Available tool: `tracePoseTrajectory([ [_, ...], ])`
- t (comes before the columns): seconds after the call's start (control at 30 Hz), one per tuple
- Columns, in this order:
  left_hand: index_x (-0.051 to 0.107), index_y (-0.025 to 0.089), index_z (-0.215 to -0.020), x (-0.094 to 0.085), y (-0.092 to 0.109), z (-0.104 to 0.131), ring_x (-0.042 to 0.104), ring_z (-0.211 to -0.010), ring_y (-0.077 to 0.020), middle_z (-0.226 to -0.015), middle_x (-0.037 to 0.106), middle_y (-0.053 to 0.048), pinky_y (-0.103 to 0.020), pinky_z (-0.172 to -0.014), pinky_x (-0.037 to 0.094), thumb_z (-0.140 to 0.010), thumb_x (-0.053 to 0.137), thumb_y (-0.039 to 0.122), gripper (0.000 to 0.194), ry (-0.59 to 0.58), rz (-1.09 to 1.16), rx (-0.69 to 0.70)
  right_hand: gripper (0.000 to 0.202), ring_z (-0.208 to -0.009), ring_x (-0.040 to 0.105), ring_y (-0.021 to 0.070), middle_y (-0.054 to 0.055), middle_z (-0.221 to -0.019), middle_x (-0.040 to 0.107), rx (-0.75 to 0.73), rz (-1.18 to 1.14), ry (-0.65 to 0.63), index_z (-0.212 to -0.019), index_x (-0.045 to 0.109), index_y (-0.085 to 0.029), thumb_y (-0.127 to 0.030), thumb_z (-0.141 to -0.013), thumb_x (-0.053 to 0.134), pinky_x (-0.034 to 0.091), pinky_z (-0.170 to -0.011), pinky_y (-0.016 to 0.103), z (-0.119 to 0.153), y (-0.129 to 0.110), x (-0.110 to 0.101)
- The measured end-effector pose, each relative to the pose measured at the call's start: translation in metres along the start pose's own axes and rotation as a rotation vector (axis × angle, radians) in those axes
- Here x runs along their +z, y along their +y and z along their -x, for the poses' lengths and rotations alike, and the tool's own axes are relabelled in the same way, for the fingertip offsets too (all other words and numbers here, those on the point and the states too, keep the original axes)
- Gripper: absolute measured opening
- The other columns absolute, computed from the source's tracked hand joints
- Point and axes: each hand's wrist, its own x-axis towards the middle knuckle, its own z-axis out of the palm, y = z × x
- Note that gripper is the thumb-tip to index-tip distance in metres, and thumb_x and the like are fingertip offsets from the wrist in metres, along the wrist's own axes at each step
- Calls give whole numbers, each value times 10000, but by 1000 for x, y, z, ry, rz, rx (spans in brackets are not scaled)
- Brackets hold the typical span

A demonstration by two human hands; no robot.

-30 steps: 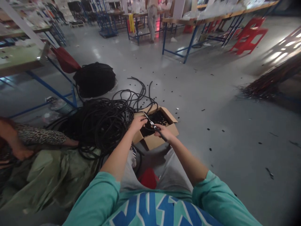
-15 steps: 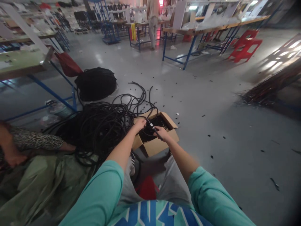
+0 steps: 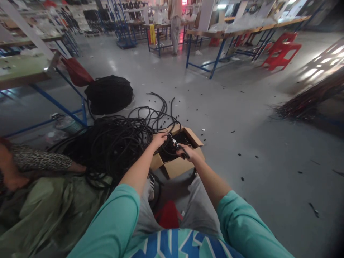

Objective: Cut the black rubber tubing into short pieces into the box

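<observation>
My right hand is closed around the black handles of a pair of scissors. The scissor blades point up and left, slightly parted, with their tips close to the fingers of my left hand. That left hand is pinched on a black cord, of which only a little shows past the fingers. Beneath both hands stands an open cardboard box with small black pieces inside. A large tangled heap of black cords lies just left of the box.
Another person's patterned sleeve reaches in at left, above green fabric. A black bundle sits beyond the heap. Small black scraps dot the floor. Blue-legged tables, red stools and a standing person are farther back.
The scissors have opened: their handles and blades are now spread apart, where before they were together. Both hands stay over the box in nearly the same place.
</observation>
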Motion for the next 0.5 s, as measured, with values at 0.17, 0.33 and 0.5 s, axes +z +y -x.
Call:
tracePoseTrajectory([
  [0.17, 685, 132, -867, -6, 1, -2, 566, -662, -148, -697, 660, -46, -274, -701, 435, -671, 558, 193, 241, -57, -103, 25, 460, -383, 351, 53, -81, -471, 430, -4, -23, -32, -947, 556, -152, -149, -489, 517, 231, -357, 174, -1, 0, -7],
  [0.33, 690, 161, -801, -12, 1, -4, 581, -792, -177, -823, 677, -47, -288, -773, 426, -637, 594, 179, 190, -62, -196, 43, 451, -354, 304, 41, -95, -414, 392, 45, 24, 49, -928, 577, -146, -111, -480, 533, 217, -357, 178, -7, 3, -8],
  [0.5, 665, 179, -791, -14, 2, -3, 577, -852, -194, -864, 665, -44, -312, -816, 417, -587, 638, 151, 207, 4, -241, 41, 382, -344, 302, 52, -97, -383, 365, 53, 18, 89, -872, 563, -138, -118, -491, 535, 211, -351, 191, -9, 6, -8],
])
